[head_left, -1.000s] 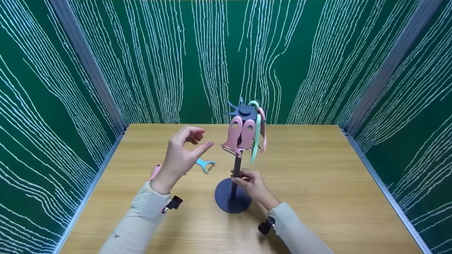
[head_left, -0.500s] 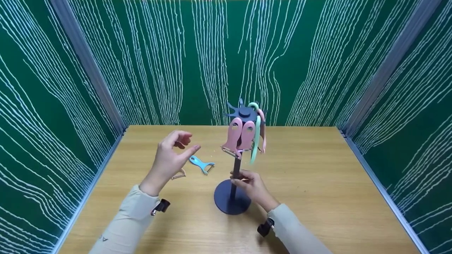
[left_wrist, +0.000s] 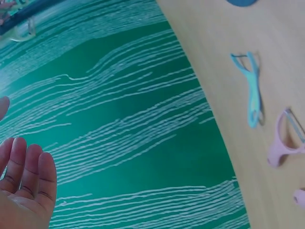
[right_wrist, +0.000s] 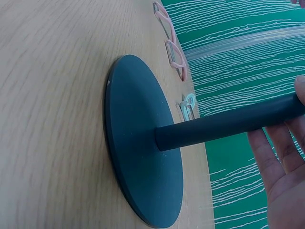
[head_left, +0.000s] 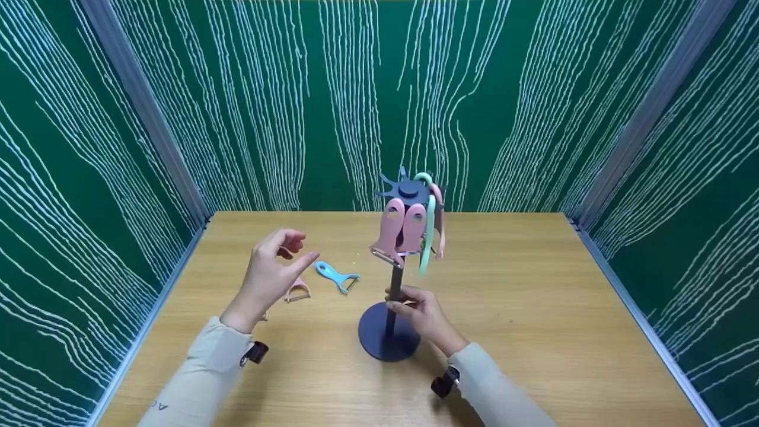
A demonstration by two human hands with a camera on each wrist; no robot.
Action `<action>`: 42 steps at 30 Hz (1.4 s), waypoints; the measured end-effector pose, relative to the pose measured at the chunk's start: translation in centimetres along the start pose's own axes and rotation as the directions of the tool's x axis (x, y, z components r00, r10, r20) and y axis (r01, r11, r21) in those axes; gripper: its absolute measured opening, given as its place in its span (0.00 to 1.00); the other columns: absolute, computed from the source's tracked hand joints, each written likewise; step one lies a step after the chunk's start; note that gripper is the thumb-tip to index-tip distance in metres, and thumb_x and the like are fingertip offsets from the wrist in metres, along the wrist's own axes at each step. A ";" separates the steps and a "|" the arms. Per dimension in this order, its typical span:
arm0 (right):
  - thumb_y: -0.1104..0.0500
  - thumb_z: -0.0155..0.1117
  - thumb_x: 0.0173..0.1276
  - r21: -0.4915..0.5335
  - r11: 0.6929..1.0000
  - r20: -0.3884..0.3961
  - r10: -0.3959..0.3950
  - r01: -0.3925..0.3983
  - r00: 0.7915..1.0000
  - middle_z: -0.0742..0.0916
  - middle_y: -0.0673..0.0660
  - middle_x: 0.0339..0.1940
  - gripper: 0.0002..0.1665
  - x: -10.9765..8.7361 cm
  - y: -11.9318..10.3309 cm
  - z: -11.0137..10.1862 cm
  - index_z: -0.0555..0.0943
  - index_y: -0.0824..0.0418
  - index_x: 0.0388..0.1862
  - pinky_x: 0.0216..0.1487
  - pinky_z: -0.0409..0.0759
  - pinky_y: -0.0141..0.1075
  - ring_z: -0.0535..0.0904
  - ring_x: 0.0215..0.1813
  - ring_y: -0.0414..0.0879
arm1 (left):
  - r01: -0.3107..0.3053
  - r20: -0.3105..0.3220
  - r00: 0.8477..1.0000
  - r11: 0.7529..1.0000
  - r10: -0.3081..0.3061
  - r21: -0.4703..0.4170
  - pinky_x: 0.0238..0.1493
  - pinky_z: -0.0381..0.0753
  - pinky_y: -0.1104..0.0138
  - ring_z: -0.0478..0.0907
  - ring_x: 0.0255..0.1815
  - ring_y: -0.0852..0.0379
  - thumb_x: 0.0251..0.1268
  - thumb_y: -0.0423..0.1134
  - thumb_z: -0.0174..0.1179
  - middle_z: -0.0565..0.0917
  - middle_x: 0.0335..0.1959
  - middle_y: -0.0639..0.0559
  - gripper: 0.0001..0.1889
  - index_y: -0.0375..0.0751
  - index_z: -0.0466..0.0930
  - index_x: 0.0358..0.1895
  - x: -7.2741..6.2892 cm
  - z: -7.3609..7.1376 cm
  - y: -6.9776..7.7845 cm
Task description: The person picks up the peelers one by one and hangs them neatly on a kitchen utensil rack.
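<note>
My right hand grips the pole of a dark upright stand just above its round base. From hooks at the stand's top hang several Y-shaped peelers, among them a pink peeler in front and a green peeler at the right side. My left hand hovers left of the stand with its fingers loosely bent and nothing in them. Beyond its thumb a blue peeler lies on the table. A loose pink peeler lies beside that one, partly covered by the left hand in the head view.
Another pink handle shows at the edge of the left wrist view. Several bare hooks stick out at the stand's upper left. Green walls with white lines enclose the wooden table at the back and sides.
My left hand has moved away from the stand, left and toward me, uncovering the blue peeler and part of a pink one. The right hand stays on the pole.
</note>
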State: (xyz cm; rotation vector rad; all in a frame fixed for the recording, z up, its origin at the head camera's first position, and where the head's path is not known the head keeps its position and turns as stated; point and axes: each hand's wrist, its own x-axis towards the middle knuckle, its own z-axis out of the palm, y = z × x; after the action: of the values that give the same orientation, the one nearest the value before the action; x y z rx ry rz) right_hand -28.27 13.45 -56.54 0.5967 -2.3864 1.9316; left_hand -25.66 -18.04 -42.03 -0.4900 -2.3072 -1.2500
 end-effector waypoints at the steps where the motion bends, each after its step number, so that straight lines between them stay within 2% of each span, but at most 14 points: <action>1: 0.67 0.71 0.75 0.002 1.000 -0.001 -0.001 0.001 1.000 0.92 0.70 0.47 0.15 0.0 0.0 0.0 0.88 0.72 0.56 0.52 0.86 0.29 0.87 0.50 0.43 | 0.007 -0.001 1.000 1.000 -0.007 0.005 0.50 0.86 0.63 0.81 0.46 0.55 0.65 0.36 0.79 0.87 0.43 0.48 0.18 0.37 0.86 0.55 -0.1 -0.1 -0.3; 6: 0.68 0.71 0.75 0.005 1.000 0.000 0.005 -0.005 1.000 0.92 0.69 0.48 0.15 0.0 0.0 0.1 0.88 0.73 0.57 0.53 0.86 0.29 0.87 0.49 0.40 | 0.044 -0.004 0.999 0.998 -0.044 0.035 0.50 0.87 0.62 0.82 0.46 0.54 0.65 0.35 0.79 0.87 0.43 0.47 0.18 0.36 0.86 0.55 -0.3 -0.5 -1.7; 9: 0.67 0.71 0.75 -0.006 1.000 0.001 0.011 -0.011 1.000 0.92 0.68 0.49 0.15 0.0 -0.1 0.1 0.88 0.72 0.57 0.53 0.86 0.29 0.87 0.50 0.42 | 0.069 -0.006 0.998 0.996 -0.068 0.050 0.50 0.87 0.62 0.82 0.46 0.52 0.66 0.35 0.78 0.87 0.44 0.45 0.18 0.35 0.85 0.55 -0.5 -0.7 -2.4; 13: 0.66 0.71 0.76 -0.009 1.000 0.007 0.018 -0.018 1.000 0.92 0.68 0.50 0.16 -0.1 0.0 0.1 0.88 0.72 0.58 0.55 0.85 0.28 0.88 0.53 0.47 | 0.098 -0.006 0.995 0.993 -0.098 0.064 0.51 0.88 0.54 0.83 0.47 0.48 0.67 0.35 0.78 0.87 0.45 0.43 0.18 0.34 0.85 0.55 -0.6 -0.9 -3.4; 17: 0.66 0.71 0.76 -0.009 1.000 0.015 0.004 -0.004 1.000 0.92 0.69 0.51 0.17 -0.1 0.1 0.1 0.87 0.73 0.59 0.56 0.85 0.28 0.88 0.54 0.48 | 0.116 -0.015 0.993 0.990 -0.115 0.079 0.49 0.87 0.58 0.84 0.47 0.45 0.67 0.35 0.78 0.87 0.44 0.43 0.17 0.34 0.85 0.54 -0.7 -1.0 -4.3; 21: 0.66 0.70 0.76 -0.015 1.000 0.019 -0.010 0.010 1.000 0.92 0.69 0.51 0.16 -0.1 0.3 0.1 0.87 0.72 0.58 0.56 0.85 0.28 0.87 0.53 0.44 | 0.120 -0.028 0.993 0.988 -0.117 0.097 0.47 0.85 0.64 0.84 0.47 0.43 0.66 0.35 0.78 0.86 0.42 0.42 0.17 0.33 0.85 0.53 -0.8 -1.1 -5.1; 28: 0.66 0.70 0.76 -0.025 1.000 0.017 -0.014 0.014 1.000 0.93 0.66 0.49 0.15 -0.1 0.4 0.0 0.88 0.70 0.58 0.55 0.86 0.29 0.87 0.51 0.41 | 0.198 -0.001 0.980 0.972 -0.199 0.125 0.50 0.84 0.65 0.82 0.50 0.47 0.69 0.38 0.76 0.86 0.47 0.43 0.19 0.36 0.84 0.57 -1.1 -1.3 -6.4; 33: 0.65 0.70 0.76 -0.025 1.000 0.017 0.000 0.001 1.000 0.93 0.66 0.50 0.15 -0.1 0.2 0.0 0.88 0.71 0.58 0.55 0.86 0.30 0.87 0.53 0.46 | 0.236 0.011 0.971 0.961 -0.240 0.143 0.53 0.86 0.60 0.82 0.52 0.45 0.70 0.38 0.76 0.86 0.49 0.41 0.20 0.37 0.83 0.60 -1.2 -1.3 -7.2; 37: 0.65 0.71 0.76 -0.021 1.000 0.018 0.019 -0.019 1.000 0.93 0.65 0.51 0.15 -0.1 0.1 -0.1 0.88 0.69 0.58 0.56 0.85 0.30 0.87 0.56 0.52 | 0.250 0.015 0.967 0.956 -0.256 0.150 0.54 0.86 0.52 0.82 0.52 0.41 0.70 0.39 0.76 0.85 0.48 0.41 0.20 0.36 0.83 0.59 -1.3 -1.3 -7.8; 42: 0.65 0.71 0.76 -0.016 0.999 0.012 0.030 -0.030 0.999 0.93 0.65 0.53 0.14 -0.1 0.1 0.1 0.89 0.68 0.57 0.57 0.85 0.30 0.88 0.57 0.53 | 0.268 0.024 0.961 0.949 -0.275 0.168 0.54 0.84 0.55 0.81 0.53 0.42 0.71 0.40 0.75 0.85 0.48 0.42 0.19 0.37 0.83 0.59 -1.5 -1.3 -8.5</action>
State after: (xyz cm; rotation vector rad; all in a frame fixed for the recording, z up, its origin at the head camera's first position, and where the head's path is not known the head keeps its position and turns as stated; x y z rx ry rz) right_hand -28.22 13.43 -56.64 0.5775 -2.4296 1.9246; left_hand -28.47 -23.71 -48.05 -0.1488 -2.5572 -1.1656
